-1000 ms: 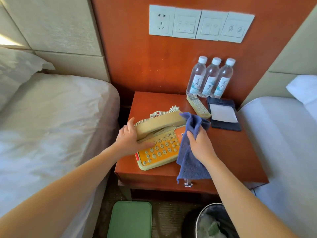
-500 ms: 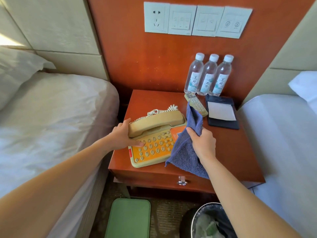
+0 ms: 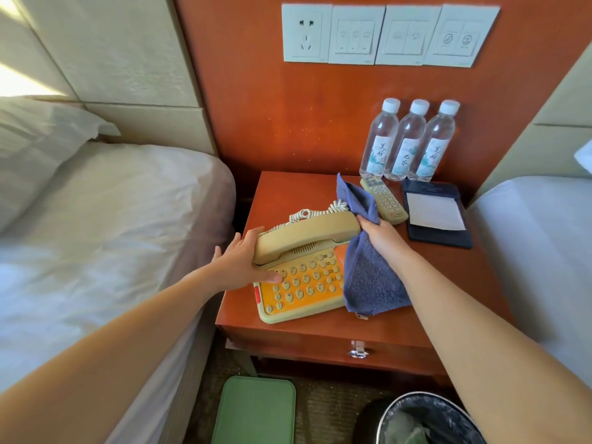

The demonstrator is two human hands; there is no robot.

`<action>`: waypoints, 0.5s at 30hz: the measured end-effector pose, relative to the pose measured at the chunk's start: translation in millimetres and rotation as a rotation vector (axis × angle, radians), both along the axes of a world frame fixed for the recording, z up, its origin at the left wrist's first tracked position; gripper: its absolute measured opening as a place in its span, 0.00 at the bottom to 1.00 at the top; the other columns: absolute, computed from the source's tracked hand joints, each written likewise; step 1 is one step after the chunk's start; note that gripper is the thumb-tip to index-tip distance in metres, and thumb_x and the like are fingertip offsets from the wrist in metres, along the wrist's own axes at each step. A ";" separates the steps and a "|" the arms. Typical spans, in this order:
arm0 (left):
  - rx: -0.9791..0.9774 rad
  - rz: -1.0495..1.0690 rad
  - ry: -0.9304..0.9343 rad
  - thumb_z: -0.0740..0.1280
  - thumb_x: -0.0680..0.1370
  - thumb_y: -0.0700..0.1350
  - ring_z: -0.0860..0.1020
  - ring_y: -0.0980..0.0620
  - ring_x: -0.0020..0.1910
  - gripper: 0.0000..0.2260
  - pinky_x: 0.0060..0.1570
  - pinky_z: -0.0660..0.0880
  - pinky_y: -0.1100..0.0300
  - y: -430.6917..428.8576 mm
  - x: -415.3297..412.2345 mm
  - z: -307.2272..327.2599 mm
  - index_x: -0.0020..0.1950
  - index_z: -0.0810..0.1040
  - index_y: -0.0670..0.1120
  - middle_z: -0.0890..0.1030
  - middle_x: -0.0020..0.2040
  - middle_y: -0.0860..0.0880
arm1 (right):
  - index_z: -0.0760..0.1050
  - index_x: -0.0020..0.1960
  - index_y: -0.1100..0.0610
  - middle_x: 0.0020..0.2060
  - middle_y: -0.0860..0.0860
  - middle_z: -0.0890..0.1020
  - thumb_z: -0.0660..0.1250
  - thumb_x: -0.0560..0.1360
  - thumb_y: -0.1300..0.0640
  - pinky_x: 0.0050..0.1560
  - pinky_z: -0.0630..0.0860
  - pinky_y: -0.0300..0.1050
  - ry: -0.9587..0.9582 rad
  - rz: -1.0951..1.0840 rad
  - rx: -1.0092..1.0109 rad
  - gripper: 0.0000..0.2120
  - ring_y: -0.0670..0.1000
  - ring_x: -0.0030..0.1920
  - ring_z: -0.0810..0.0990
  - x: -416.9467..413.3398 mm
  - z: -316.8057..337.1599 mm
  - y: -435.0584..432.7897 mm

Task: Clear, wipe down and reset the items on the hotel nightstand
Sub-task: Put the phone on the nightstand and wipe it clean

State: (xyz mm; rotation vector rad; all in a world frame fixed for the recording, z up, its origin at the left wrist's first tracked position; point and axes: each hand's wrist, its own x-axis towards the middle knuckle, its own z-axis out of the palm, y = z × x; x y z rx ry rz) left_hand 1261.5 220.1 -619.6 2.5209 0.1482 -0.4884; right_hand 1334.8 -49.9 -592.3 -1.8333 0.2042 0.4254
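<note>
Nearest, below both arms, a green bin lid point(image 3: 254, 411) and a lined trash can point(image 3: 426, 421) sit on the floor. Above them the left hand point(image 3: 242, 262) lies spread and flat against the left end of the phone point(image 3: 301, 274), thumb on the keypad, steadying it on the counter point(image 3: 416, 318). The right hand point(image 3: 382, 233) is closed, pinching a blue cloth point(image 3: 368, 277) at the right end of the handset point(image 3: 307, 235), whose long axis runs left to right between the two hands. The right hand is nearer the handset's unwiped length, so the wipe probably runs leftward. Just beyond that hand lie a remote point(image 3: 384, 200) and a notepad point(image 3: 435, 213), then three water bottles point(image 3: 408, 142) against the wall.
</note>
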 end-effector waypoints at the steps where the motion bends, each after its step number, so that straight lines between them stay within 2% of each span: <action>1: -0.018 0.028 -0.006 0.74 0.65 0.65 0.53 0.44 0.78 0.52 0.73 0.40 0.36 -1.4 -0.4 0.0 0.77 0.46 0.55 0.59 0.78 0.50 | 0.73 0.65 0.55 0.42 0.49 0.80 0.61 0.81 0.48 0.46 0.73 0.45 -0.001 -0.019 0.028 0.17 0.50 0.42 0.79 -3.6 -0.7 -3.5; 3: -0.072 0.100 -0.025 0.75 0.57 0.67 0.56 0.45 0.78 0.59 0.74 0.41 0.38 -3.4 -1.8 1.6 0.77 0.43 0.54 0.58 0.78 0.49 | 0.75 0.61 0.55 0.39 0.49 0.81 0.63 0.80 0.50 0.38 0.74 0.41 -0.024 -0.076 0.099 0.13 0.48 0.38 0.80 -12.1 -0.2 -12.4; 5: -0.117 0.125 -0.041 0.75 0.53 0.67 0.59 0.46 0.77 0.62 0.74 0.41 0.39 -0.8 -1.3 3.9 0.77 0.45 0.53 0.60 0.77 0.48 | 0.77 0.56 0.56 0.35 0.48 0.82 0.64 0.80 0.52 0.32 0.75 0.36 -0.075 -0.126 0.176 0.09 0.45 0.32 0.82 -18.6 3.4 -17.6; 7: -0.122 0.065 -0.020 0.77 0.51 0.69 0.61 0.45 0.75 0.60 0.75 0.49 0.39 5.1 0.4 7.6 0.76 0.53 0.53 0.65 0.73 0.49 | 0.79 0.53 0.54 0.36 0.48 0.83 0.66 0.79 0.52 0.36 0.76 0.36 -0.136 -0.119 0.213 0.07 0.45 0.34 0.83 -21.1 10.9 -15.5; 10: -0.098 0.005 0.023 0.77 0.48 0.73 0.72 0.49 0.66 0.57 0.66 0.72 0.46 11.4 2.9 15.9 0.72 0.62 0.52 0.72 0.65 0.52 | 0.79 0.50 0.51 0.40 0.49 0.83 0.66 0.78 0.50 0.42 0.75 0.40 -0.190 -0.040 0.168 0.06 0.48 0.40 0.82 -18.4 25.8 -6.3; 12: -0.101 0.005 0.030 0.76 0.51 0.69 0.75 0.52 0.61 0.54 0.61 0.76 0.51 11.3 1.8 19.4 0.72 0.63 0.50 0.74 0.63 0.52 | 0.78 0.48 0.52 0.39 0.49 0.82 0.65 0.79 0.50 0.42 0.75 0.39 -0.198 -0.017 0.121 0.06 0.48 0.39 0.81 -15.9 32.3 -1.2; 15: -0.152 0.002 0.026 0.75 0.52 0.67 0.76 0.52 0.61 0.53 0.62 0.75 0.50 6.8 -2.3 18.8 0.73 0.63 0.50 0.75 0.64 0.52 | 0.78 0.53 0.56 0.38 0.48 0.81 0.64 0.80 0.51 0.38 0.73 0.38 -0.181 -0.038 0.053 0.10 0.47 0.38 0.79 -13.9 29.5 -0.9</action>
